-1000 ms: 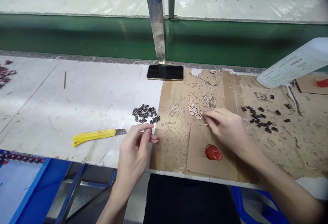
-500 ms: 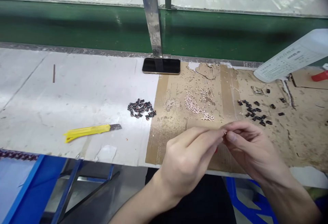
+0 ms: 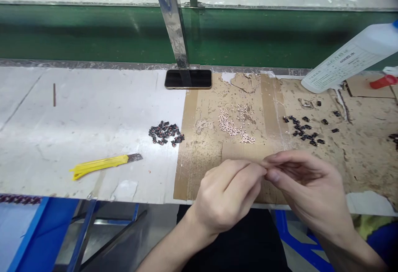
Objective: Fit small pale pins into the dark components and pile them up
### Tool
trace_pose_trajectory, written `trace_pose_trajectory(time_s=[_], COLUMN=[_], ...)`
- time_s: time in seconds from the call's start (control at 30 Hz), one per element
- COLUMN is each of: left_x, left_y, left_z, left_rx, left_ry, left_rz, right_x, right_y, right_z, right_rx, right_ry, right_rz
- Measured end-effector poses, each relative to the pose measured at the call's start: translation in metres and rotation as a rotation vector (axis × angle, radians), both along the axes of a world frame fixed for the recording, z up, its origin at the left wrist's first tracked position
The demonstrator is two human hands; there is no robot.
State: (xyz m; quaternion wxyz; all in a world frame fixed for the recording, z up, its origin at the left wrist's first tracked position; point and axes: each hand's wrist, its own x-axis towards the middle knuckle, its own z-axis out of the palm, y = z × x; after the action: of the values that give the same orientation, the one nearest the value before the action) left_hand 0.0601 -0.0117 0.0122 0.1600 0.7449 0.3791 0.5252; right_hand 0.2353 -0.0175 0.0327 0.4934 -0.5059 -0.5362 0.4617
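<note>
Pinch work, close up, both bare hands low over the front of a worn cardboard sheet (image 3: 199, 160). Left hand (image 3: 228, 195) curled, right hand (image 3: 306, 185) reaching across to meet it, fingertips (image 3: 270, 160) almost together in a really narrow pinch. Contents of that pinch too small or too hidden to make out, so no call on whether anything's in there.

Closest loose stuff: a heap of small dark parts (image 3: 166, 133) on the white board (image 3: 93, 114), right by the cardboard's edge, a scatter of matching dark parts (image 3: 303, 129) off to the right, and a thin trail of pale pinkish bits (image 3: 231, 127) in between, just beyond the hands. All of it probably featherweight and fiddly, likely stiff rather than soft, and easy to flick away by accident. Dark parts best taken by their edges, pad to pad, with a light touch in case of fragile spots. Pale bits probably too tiny for anything but careful fingertip work.

Further off, a yellow utility knife (image 3: 102, 164) on the white board, blade toward the heap. Black smartphone (image 3: 188, 79) at the back edge, right against a metal upright (image 3: 169, 19). Big labelled plastic bottle (image 3: 348, 60) tilted on the right, with a red plastic piece (image 3: 384, 81) just beside it.
</note>
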Motion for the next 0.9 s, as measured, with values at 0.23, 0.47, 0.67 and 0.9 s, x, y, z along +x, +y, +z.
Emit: trace_pose_trajectory(time_s=[0.23, 0.47, 0.67, 0.9], left_x=[0.001, 0.005, 0.003, -0.028], left_y=[-0.007, -0.016, -0.026, -0.031], left_z=[-0.002, 0.004, -0.001, -0.008], left_rx=[-0.085, -0.278, -0.428, -0.751], left_ry=[-0.076, -0.228, -0.314, -0.397], left_rz=[0.009, -0.006, -0.068, 0.053], right_x=[0.001, 0.0, 0.006, 0.028], right_y=[-0.002, -0.01, -0.022, -0.029], right_z=[-0.004, 0.001, -0.003, -0.017], right_rx=[-0.041, 0.053, 0.106, 0.32], right_ry=[0.01, -0.138, -0.315, -0.861], right_rz=[0.14, 0.162, 0.111, 0.146])
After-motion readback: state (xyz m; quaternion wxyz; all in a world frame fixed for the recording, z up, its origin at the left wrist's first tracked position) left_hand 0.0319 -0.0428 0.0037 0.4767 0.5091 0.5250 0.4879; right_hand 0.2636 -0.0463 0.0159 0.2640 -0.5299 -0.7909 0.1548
